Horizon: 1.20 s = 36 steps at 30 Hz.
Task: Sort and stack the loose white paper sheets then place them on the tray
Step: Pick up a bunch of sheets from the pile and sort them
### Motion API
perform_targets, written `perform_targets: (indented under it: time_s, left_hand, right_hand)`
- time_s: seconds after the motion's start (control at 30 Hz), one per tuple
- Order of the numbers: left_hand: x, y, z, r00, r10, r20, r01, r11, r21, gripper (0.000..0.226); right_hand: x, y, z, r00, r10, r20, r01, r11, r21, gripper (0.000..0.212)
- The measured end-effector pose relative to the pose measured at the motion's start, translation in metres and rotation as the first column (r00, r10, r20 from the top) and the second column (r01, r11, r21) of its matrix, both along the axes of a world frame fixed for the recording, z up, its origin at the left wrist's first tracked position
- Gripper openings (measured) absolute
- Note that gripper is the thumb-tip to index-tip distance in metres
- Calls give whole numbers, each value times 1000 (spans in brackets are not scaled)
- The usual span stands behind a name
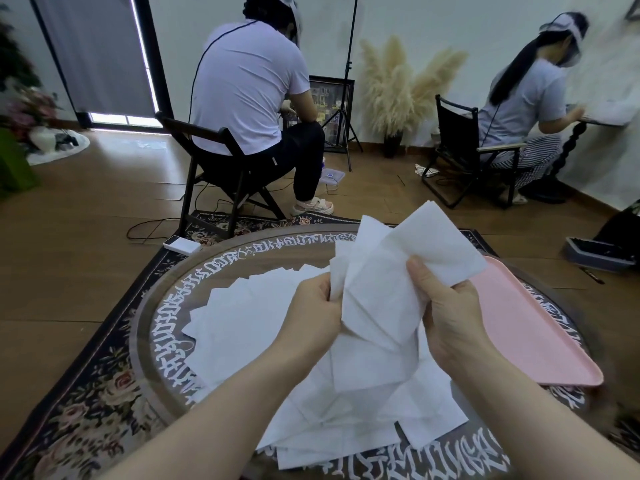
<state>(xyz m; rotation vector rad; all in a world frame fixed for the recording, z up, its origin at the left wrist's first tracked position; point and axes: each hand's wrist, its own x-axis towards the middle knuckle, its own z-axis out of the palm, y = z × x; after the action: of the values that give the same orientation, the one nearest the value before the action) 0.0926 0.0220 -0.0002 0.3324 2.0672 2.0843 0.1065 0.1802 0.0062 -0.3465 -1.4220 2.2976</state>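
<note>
While both hands work above the middle of the round table, a fanned bunch of white sheets stands between them, raised off the surface. The left hand pinches the bunch's lower left edge, fingers curled tight around it; the right hand clamps the right side, thumb pressed flat on the top sheet. Holding the bunch from both sides probably lets the person shuffle the splayed edges toward a square stack, which they are not yet: corners poke out at twelve and one o'clock at differing angles.

Beneath, the loose sheets on the table spread from nine o'clock round to six, overlapping untidily, so much of the sorting looks undone. They are thin, plain white, matte, and slightly limp, some creased or folded at the corners.

At three o'clock the pink tray lies on the table rim, with nothing visible on it, likely kept within reach of the right hand for the finished stack.
</note>
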Motion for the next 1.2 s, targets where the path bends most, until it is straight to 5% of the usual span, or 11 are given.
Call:
perform_targets:
  time_s: [0.17,0.33,0.43,0.53,0.7,0.9,1.07,1.2]
  left_hand:
    - [-6,-6,0,990,106,94,-113,990,82,9]
    - [-15,-14,0,991,124,52,-126,992,32,55]
    - [-19,-17,-4,1000,-7,-25,9,995,104,95]
    - [-18,-13,-3,991,-59,-121,73,991,115,73]
    - [-8,-11,7,999,-9,53,1,990,139,27]
    - [-11,-11,5,998,-8,69,-3,986,164,28]
    - [-12,-13,5,997,52,57,-62,982,181,27]
    - [-11,-15,7,997,29,68,-41,980,193,25]
  right_hand:
    - [-3,15,8,996,-82,-25,81,995,-56,26]
    - [1,25,23,985,70,-155,-94,984,-150,44]
    - [7,18,19,948,299,-112,-301,954,-4,35]
    - [9,7,7,948,315,48,-317,924,215,36]
    - [8,5,2,971,216,103,-237,928,288,14]
    - [13,3,6,977,198,75,-212,900,382,9]
    - [16,11,20,997,0,-79,32,914,405,10]
    - [24,11,24,959,285,-7,-262,893,367,24]
